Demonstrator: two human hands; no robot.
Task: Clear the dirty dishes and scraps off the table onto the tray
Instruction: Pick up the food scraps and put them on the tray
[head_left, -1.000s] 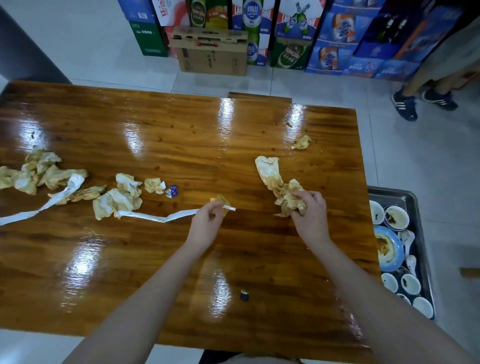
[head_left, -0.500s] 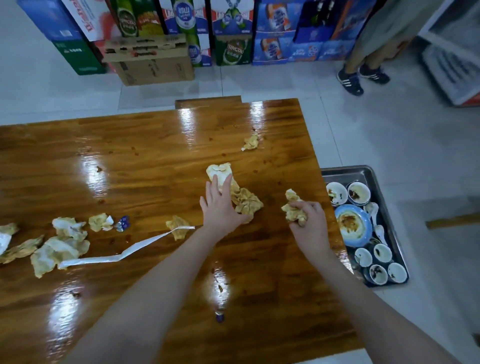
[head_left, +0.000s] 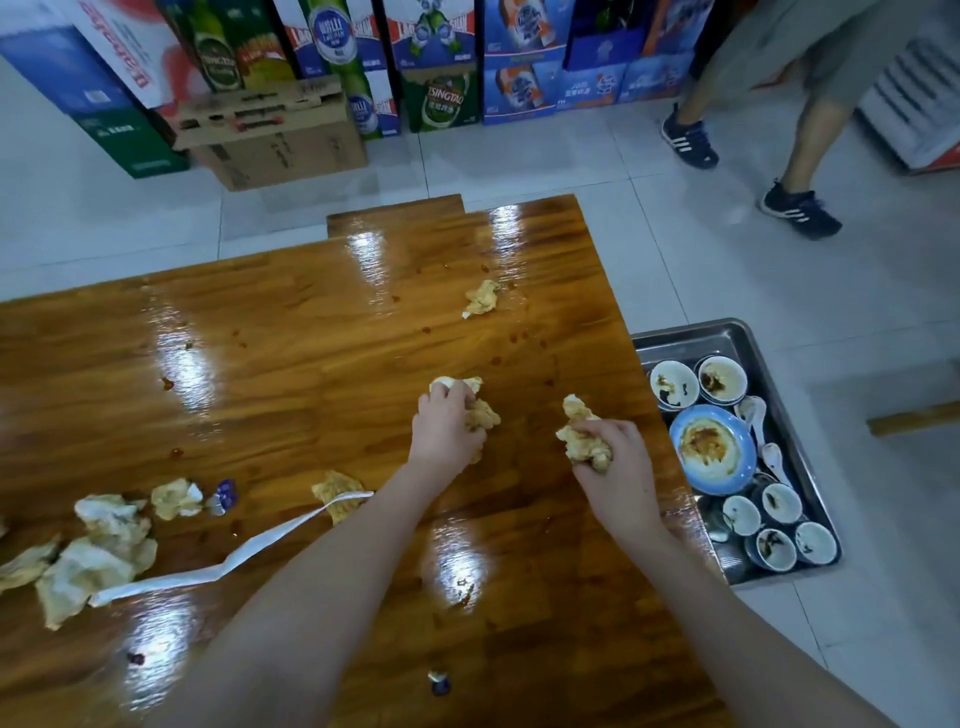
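Left hand was curled over a greasy napkin wad on the table, gripping it. Right hand clutched a second wad near the table's right edge. Tray sat just beside that edge, holding dirty bowls and a blue plate. Loose napkins and a white strip lay at the left.

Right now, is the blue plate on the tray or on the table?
On the tray. The blue plate sits inside its metal rim, among small bowls.
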